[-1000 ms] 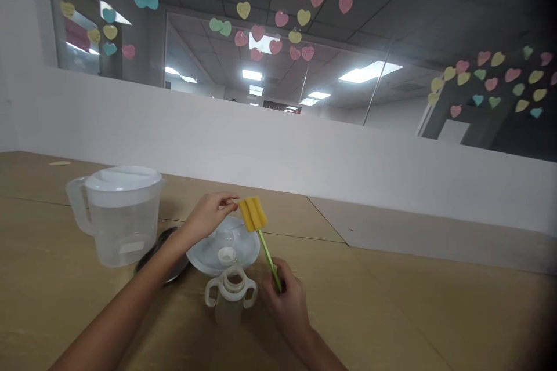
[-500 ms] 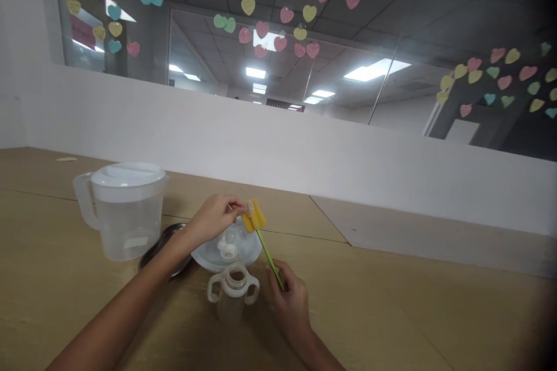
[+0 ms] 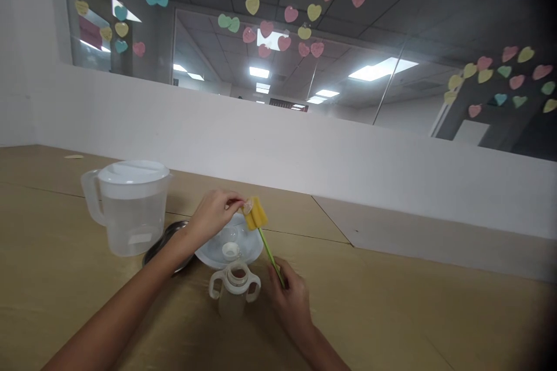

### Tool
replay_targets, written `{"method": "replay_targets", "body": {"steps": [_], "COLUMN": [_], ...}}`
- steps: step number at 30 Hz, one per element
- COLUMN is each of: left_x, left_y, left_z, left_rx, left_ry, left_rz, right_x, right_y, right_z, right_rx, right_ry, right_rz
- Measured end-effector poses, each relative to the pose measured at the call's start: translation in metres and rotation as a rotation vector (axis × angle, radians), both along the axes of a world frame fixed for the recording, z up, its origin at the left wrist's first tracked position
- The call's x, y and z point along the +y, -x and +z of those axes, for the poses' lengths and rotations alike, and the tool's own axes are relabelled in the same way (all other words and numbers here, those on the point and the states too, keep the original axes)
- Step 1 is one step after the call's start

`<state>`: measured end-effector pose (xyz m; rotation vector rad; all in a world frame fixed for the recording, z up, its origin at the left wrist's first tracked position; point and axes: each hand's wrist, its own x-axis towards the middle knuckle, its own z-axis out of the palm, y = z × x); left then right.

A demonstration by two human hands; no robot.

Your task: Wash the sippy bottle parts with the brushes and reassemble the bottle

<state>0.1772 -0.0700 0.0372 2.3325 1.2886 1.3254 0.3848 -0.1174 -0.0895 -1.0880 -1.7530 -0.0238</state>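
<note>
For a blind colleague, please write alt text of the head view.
The right hand grips a yellow sponge brush; the left hand holds a clear piece up to it. Nearby: a two-handled bottle, a bowl, a pitcher.

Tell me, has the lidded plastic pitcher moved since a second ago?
No: the lidded plastic pitcher sits the same against the tabletop seam. Both only drift rightward in the picture, as the view shifts.

At lower centre, a bottle [image 3: 232,301] stands on a table [image 3: 391,313] before a bowl [image 3: 256,252]; a brush [image 3: 257,213] slants to their right. To the left, a tray [image 3: 148,258], then a pitcher [image 3: 134,220].
</note>
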Motion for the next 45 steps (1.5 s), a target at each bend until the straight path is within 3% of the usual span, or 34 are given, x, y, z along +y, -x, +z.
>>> {"method": "replay_targets", "body": {"steps": [4, 10, 15, 20, 25, 31, 35, 39, 41, 45], "left_x": [0.003, 0.007, 0.011, 0.012, 0.01, 0.005, 0.007, 0.022, 0.033, 0.05], "left_y": [0.007, 0.015, 0.019, 0.027, 0.024, 0.014, 0.027, 0.061, 0.077, 0.096], "left_z": [0.002, 0.004, 0.004, 0.009, 0.008, 0.008, 0.011, 0.005, -0.004, -0.03], "left_rx": [0.003, -0.127, -0.272, -0.511, -0.511, -0.552, -0.498, -0.075, 0.116, 0.137], "left_ry": [-0.057, 0.051, 0.078, 0.236, 0.306, 0.329, 0.283, 0.19, 0.226, 0.378], "left_rz": [0.106, -0.023, -0.055, -0.241, -0.301, -0.298, -0.168, 0.202, 0.349, 0.367], "right_x": [0.003, 0.003, 0.003, 0.003, 0.003, 0.003, 0.006, 0.007, 0.007, 0.008], "right_y": [-0.002, -0.003, -0.003, -0.007, -0.008, -0.009, -0.01, -0.011, -0.011, -0.013], "right_z": [-0.005, -0.01, -0.01, -0.001, 0.0, 0.0, 0.0, 0.0, 0.0, 0.0], "right_rx": [-0.045, -0.051, -0.105, -0.296, -0.317, -0.33, -0.381, -0.38, -0.379, -0.38], "right_ry": [-0.06, -0.157, -0.26, -0.393, -0.476, -0.434, -0.399, -0.371, -0.374, -0.395], "right_rz": [-0.011, -0.014, -0.016, -0.006, -0.031, -0.041, -0.055, -0.069, -0.071, -0.068]}}
